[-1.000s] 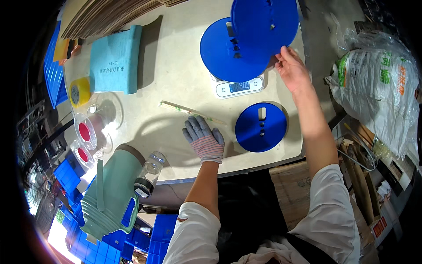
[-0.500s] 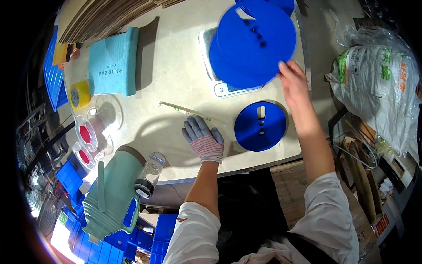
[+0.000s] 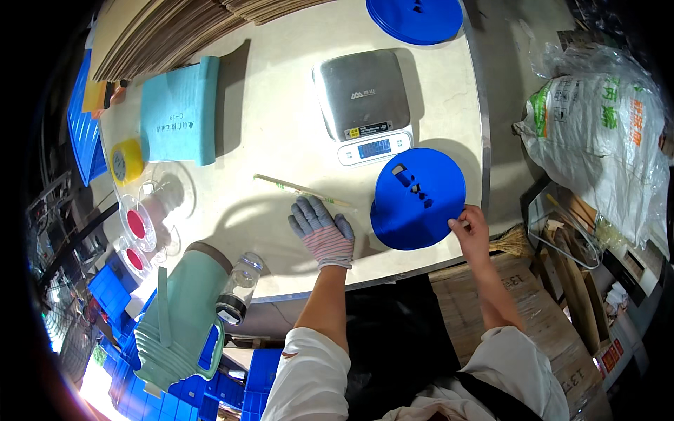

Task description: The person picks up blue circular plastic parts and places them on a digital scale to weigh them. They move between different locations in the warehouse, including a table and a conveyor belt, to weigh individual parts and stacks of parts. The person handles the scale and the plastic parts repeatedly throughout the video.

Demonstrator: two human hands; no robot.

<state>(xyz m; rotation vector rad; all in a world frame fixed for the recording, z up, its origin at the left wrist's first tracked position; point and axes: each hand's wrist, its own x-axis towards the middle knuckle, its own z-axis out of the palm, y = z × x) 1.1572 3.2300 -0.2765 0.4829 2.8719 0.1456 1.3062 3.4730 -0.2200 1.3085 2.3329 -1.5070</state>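
My left hand, in a grey glove with a striped cuff, lies flat on the table with its fingers outstretched. Just beyond its fingertips lies a thin pale stick-like wrapped piece. My bare right hand pinches the right edge of a round blue disc with cut-out slots. This disc overlaps another blue disc beneath it at the near right of the table. Beyond them stands a digital kitchen scale, its steel plate showing and its display lit.
A stack of blue discs sits at the far right. On the left are a blue-green folder, yellow tape roll, clear spools, green thermos jug and clear bottle. Flat cardboard lies at the back; a white sack is beyond the right edge.
My right hand has brought the blue disc from over the scale down toward me, onto the disc at the near right. The scale's plate now shows. My left hand has barely moved.
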